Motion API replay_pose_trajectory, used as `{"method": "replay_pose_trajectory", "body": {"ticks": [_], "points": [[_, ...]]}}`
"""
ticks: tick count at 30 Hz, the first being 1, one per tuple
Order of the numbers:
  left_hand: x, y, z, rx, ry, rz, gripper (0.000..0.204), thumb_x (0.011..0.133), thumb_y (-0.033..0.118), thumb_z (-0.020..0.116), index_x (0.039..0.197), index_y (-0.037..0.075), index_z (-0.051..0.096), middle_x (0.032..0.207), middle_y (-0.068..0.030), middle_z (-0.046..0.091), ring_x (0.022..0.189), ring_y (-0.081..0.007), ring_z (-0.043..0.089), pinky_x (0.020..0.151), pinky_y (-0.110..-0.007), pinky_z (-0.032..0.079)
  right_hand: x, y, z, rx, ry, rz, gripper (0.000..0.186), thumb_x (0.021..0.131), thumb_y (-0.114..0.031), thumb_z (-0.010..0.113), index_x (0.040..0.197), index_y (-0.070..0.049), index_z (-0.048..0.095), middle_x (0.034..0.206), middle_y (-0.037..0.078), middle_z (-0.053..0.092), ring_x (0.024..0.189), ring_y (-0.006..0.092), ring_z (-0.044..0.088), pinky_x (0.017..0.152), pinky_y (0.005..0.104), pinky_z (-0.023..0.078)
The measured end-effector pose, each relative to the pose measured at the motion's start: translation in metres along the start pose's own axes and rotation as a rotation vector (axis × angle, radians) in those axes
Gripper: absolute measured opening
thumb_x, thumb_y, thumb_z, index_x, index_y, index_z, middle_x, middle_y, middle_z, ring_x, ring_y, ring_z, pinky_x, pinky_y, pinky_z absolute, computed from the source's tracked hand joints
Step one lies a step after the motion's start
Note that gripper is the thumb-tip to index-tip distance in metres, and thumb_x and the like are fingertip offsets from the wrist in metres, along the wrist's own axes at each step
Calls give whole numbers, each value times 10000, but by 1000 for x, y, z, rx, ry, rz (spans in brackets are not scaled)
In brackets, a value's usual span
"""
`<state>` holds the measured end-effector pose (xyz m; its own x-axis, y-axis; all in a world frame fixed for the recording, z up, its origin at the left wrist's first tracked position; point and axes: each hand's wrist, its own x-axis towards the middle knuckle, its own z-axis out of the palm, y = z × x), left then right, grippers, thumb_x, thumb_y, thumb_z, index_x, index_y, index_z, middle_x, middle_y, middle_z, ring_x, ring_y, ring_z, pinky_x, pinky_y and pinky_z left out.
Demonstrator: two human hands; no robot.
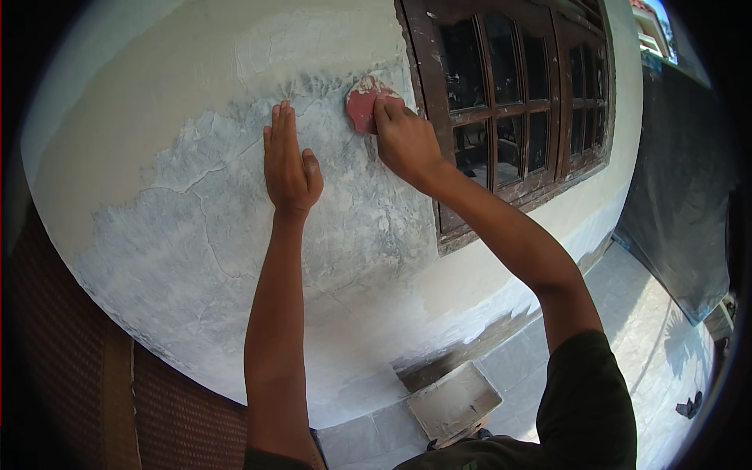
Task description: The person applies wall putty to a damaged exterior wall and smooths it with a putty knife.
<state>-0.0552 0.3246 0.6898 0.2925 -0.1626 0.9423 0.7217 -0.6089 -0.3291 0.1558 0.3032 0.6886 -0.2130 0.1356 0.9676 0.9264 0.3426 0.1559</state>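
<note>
My right hand (407, 145) grips a red putty scraper (362, 106) and holds it against the wall (235, 172), just left of the window frame. Pale putty is smeared over the scraper's upper part. Left of it, my left hand (290, 160) rests on the wall with its palm toward it and fingers stretched upward, holding nothing. Around both hands the wall surface is a rough, patchy grey-white with thin cracks, bordered by smoother cream paint above and to the left.
A brown wooden window (487, 111) with small panes stands close by my right hand. Below, a tray (487, 382) smeared with pale material sits near my body. A dark sheet (677, 180) hangs at the right. Brown woven panelling (184, 415) fills the lower left.
</note>
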Motion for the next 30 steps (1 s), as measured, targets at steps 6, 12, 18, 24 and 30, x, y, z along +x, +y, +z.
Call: {"method": "replay_pose_trajectory", "body": {"ticks": [6, 12, 18, 24, 30], "points": [[3, 2, 3, 2, 5, 17, 585, 933, 222, 308, 1435, -73, 360, 1484, -216, 412, 1407, -380, 354, 1141, -529, 257, 57, 29, -33, 96, 225, 132, 351, 796, -22, 583, 1147, -5, 578, 919, 160, 657, 805, 387, 649, 685, 471, 543], [0, 1, 4, -7, -2, 8, 586, 933, 224, 306, 1437, -70, 361, 1486, -216, 410, 1410, -378, 350, 1141, -529, 256, 26, 30, 8, -95, 127, 23, 354, 746, -11, 595, 1090, 75, 589, 939, 178, 640, 858, 334, 667, 659, 417, 566], [0, -2, 1, 4, -5, 7, 580, 943, 230, 295, 1438, -64, 361, 1488, -208, 411, 1414, -373, 346, 1146, -525, 248, 24, 8, -21, 175, 218, -14, 398, 746, -1, 619, 1143, -4, 585, 906, 147, 623, 836, 353, 645, 690, 435, 549], [1, 2, 7, -13, 5, 5, 577, 955, 241, 284, 1441, -59, 359, 1488, -202, 414, 1415, -367, 346, 1149, -522, 244, 54, 38, -6, -10, 192, 9, 249, 756, -1, 581, 1002, 34, 580, 907, 168, 631, 838, 361, 648, 635, 443, 546], [-2, -3, -1, 8, -3, 2, 576, 952, 237, 283, 1441, -58, 358, 1487, -200, 415, 1415, -365, 346, 1150, -521, 245, 2, -4, -8, 79, 120, -148, 344, 734, -2, 615, 1068, 73, 579, 907, 148, 614, 869, 312, 653, 632, 395, 567]]}}
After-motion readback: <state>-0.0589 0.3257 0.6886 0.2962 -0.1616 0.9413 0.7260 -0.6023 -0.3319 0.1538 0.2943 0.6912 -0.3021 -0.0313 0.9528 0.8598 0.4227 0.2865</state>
